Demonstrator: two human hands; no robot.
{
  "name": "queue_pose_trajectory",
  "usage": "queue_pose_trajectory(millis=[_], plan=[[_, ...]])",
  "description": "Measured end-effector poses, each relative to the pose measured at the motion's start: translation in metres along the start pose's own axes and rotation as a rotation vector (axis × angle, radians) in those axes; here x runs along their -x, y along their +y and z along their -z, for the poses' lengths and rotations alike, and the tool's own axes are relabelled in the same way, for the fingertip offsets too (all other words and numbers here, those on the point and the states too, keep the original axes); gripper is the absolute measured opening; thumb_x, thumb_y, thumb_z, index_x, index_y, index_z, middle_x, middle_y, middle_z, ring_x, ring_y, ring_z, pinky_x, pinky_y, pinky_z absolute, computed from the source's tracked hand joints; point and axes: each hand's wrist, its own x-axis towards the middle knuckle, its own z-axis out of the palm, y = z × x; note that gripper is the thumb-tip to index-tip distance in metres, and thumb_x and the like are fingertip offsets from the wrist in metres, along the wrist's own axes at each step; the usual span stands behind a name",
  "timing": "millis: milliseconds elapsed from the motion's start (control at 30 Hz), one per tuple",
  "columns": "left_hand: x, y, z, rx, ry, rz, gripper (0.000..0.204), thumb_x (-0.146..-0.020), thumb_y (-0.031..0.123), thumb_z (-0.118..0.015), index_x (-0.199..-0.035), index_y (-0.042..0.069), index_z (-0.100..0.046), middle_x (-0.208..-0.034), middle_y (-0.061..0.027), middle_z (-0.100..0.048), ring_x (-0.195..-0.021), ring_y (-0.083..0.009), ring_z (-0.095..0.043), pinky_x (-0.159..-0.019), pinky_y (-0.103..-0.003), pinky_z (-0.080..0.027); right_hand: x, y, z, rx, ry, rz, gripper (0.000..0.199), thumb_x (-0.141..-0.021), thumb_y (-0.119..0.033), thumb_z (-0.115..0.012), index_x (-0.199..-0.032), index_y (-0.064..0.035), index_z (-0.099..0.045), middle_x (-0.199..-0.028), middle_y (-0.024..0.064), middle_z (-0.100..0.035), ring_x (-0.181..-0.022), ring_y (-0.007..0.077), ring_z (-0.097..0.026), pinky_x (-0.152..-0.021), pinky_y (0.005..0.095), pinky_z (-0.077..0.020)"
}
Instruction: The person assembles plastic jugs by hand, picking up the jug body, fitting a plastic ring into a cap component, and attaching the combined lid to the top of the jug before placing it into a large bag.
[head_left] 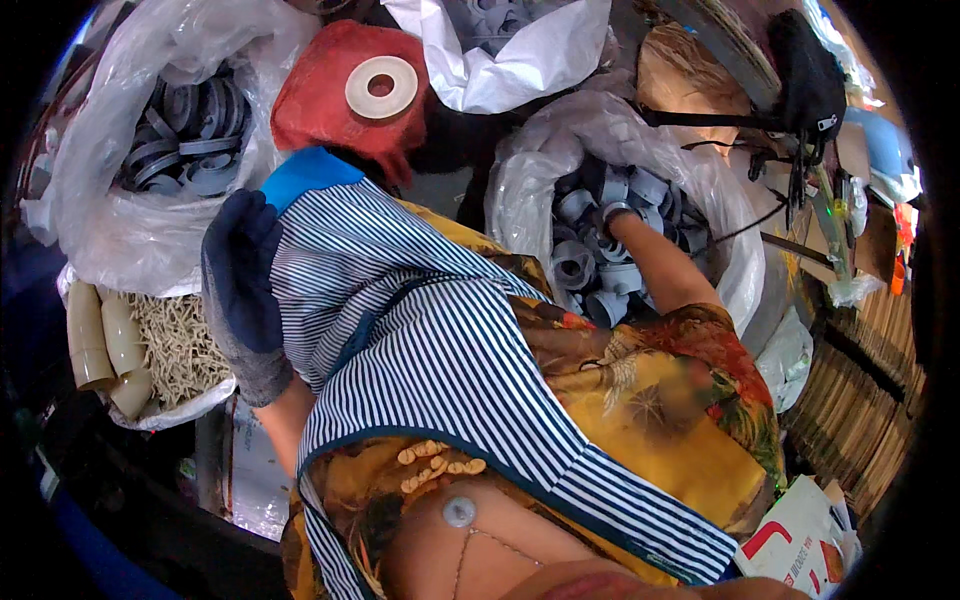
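Note:
My left hand (243, 285), in a dark blue and grey knitted glove, is beside my striped apron (430, 350). Its fingers point away from me, loosely bent, and nothing shows in the palm. My right hand (614, 216) reaches into a clear plastic bag (735, 205) on the right. Grey plastic pipe fittings (620, 277), short and ring-shaped, fill that bag. They surround the hand and hide its fingers, so whether it grips one is not visible.
On the left, another plastic bag (90, 215) holds grey rings (205, 120). Below it, a sack has beige tubes (88, 345) and small beige pieces (175, 345). A cream ring (381, 87) lies on a red cloth (320, 95) ahead. Stacked cardboard (850, 400) stands at the right.

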Motion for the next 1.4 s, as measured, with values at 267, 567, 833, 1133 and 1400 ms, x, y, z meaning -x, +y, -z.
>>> queue_pose_trajectory(millis=[267, 567, 833, 1133, 1400], plan=[[0.003, -0.006, -0.002, -0.131, -0.087, -0.053, 0.056, -0.104, 0.039, -0.039, -0.139, -0.004, -0.042, -0.139, -0.0193, -0.048, -0.125, -0.0297, -0.050, -0.108, -0.042, -0.039, 0.075, 0.008, 0.094, 0.094, -0.001, 0.045, 0.045, -0.085, -0.033, -0.063, -0.128, -0.0222, -0.061, -0.118, 0.0152, -0.066, -0.107, 0.0360, -0.063, -0.092, 0.0445, -0.0497], [-0.010, -0.033, -0.052, -0.006, -0.314, 0.240, 0.068, -0.094, 0.024, -0.064, -0.150, 0.007, -0.029, -0.132, -0.0129, -0.052, -0.113, -0.0165, -0.056, -0.096, -0.028, -0.045, 0.212, -0.113, 0.358, 0.273, 0.905, 0.480, 0.036, -0.080, -0.027, -0.061, -0.114, -0.0140, -0.063, -0.091, 0.0121, -0.067, -0.085, 0.0314, -0.067, -0.071, 0.0434, -0.0536], [-0.037, -0.006, -0.048, 0.231, -0.047, -0.018, 0.063, -0.093, 0.032, -0.064, -0.140, 0.002, -0.035, -0.122, -0.0175, -0.057, -0.103, -0.0228, -0.064, -0.085, -0.032, -0.056, 0.247, -0.212, 0.416, -0.569, 1.214, 1.054, 0.050, -0.085, -0.026, -0.069, -0.128, -0.0034, -0.055, -0.110, 0.0164, -0.065, -0.097, 0.0328, -0.065, -0.083, 0.0387, -0.0517], [-0.112, -0.101, -0.030, -0.412, -0.001, -0.655, 0.060, -0.093, 0.029, -0.062, -0.141, 0.002, -0.038, -0.135, -0.0166, -0.048, -0.117, -0.0239, -0.055, -0.093, -0.035, -0.050, 0.135, -0.216, 0.358, -0.982, 1.164, 0.668, 0.040, -0.088, -0.031, -0.068, -0.112, -0.0005, -0.059, -0.091, 0.0200, -0.067, -0.080, 0.0303, -0.068, -0.068, 0.0393, -0.0499], [-0.086, -0.046, -0.001, -0.374, 0.102, -0.450, 0.045, -0.089, 0.024, -0.066, -0.126, 0.001, -0.055, -0.122, -0.0170, -0.062, -0.110, -0.0305, -0.061, -0.093, -0.039, -0.049, 0.076, -0.197, 0.366, -0.546, 1.175, 0.432, 0.056, -0.086, -0.049, -0.063, -0.114, -0.0020, -0.055, -0.104, 0.0244, -0.063, -0.095, 0.0430, -0.061, -0.080, 0.0505, -0.0476]])
